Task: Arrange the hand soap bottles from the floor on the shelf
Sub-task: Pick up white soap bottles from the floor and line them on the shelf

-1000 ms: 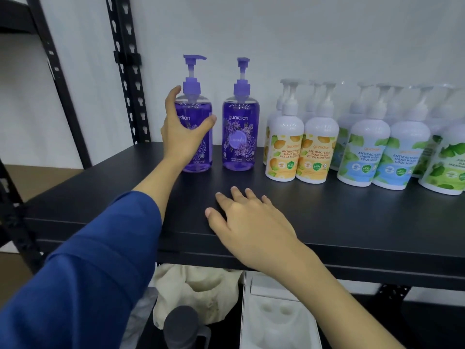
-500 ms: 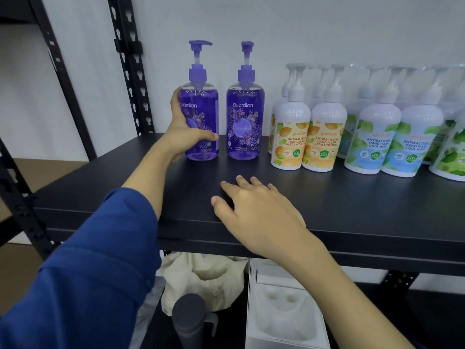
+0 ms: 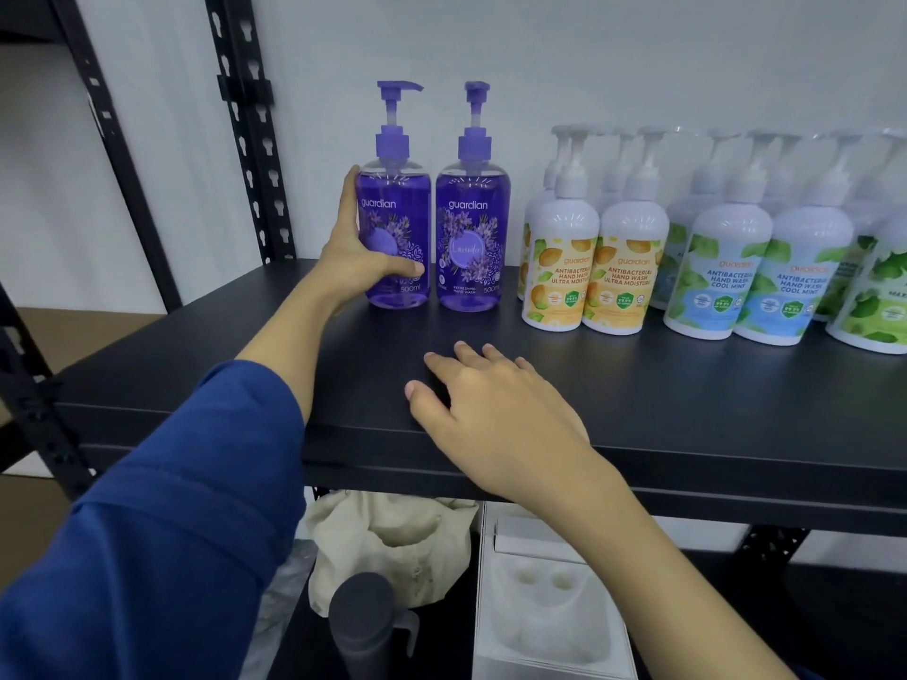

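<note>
The left hand (image 3: pixel 360 260) is wrapped around the left purple bottle (image 3: pixel 395 238), fingers curled behind its far side and the thumb pressed across the front just above the "500ml" print, so it grips the lower half of the body. The right hand (image 3: pixel 495 409) lies flat on the shelf (image 3: pixel 687 400) near its front edge, palm down, fingers spread a little and holding nothing. From the head camera, that gripped bottle stands upright on the black shelf at the left end of the row, its pump nozzle pointing right. Just beside it, almost touching, stands the second purple bottle (image 3: pixel 472 238), also upright, label reading "guardian" and "Lavender". Further right, apart from the purple pair, sit two white bottles with orange labels (image 3: pixel 589 272), then white bottles with blue mint labels (image 3: pixel 756 282), and at the frame's right edge one with a green label (image 3: pixel 883 292); more white pump bottles stand behind them against the wall. A blue sleeve (image 3: pixel 162 522) covers the left forearm up to the elbow. Under the shelf I can see a beige cloth bag (image 3: pixel 387 537), a grey cylindrical object (image 3: pixel 360 615) and a white moulded tray (image 3: pixel 545 606).
</note>
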